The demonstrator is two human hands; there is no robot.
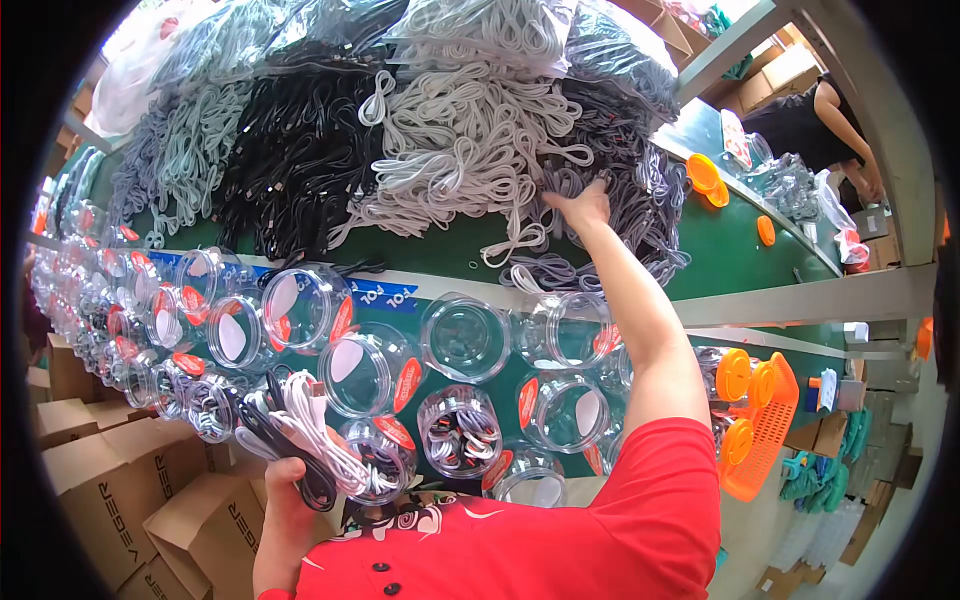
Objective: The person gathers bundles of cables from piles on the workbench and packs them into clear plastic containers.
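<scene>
My left hand [285,495], low at the left, is closed around a bundle of USB cables [325,440], black and white ones together, above the near jars. My right hand [585,207] reaches across the bench to the edge of a heap of dark grey cables [640,180]. Its thumb and fingers are apart; some fingertips are hidden against the cables. Left of that hand lies a pile of white cables [450,150], then black cables [300,150] and pale green-grey ones [205,150]. A clear jar [460,432] in front of me contains mixed cables.
Rows of clear plastic jars [465,335] line the bench's near side, several with cables inside. An orange basket [770,430] with orange lids [733,375] stands right. A metal rail [810,298] crosses there. Cardboard boxes [120,490] sit lower left. Another person [815,125] is at upper right.
</scene>
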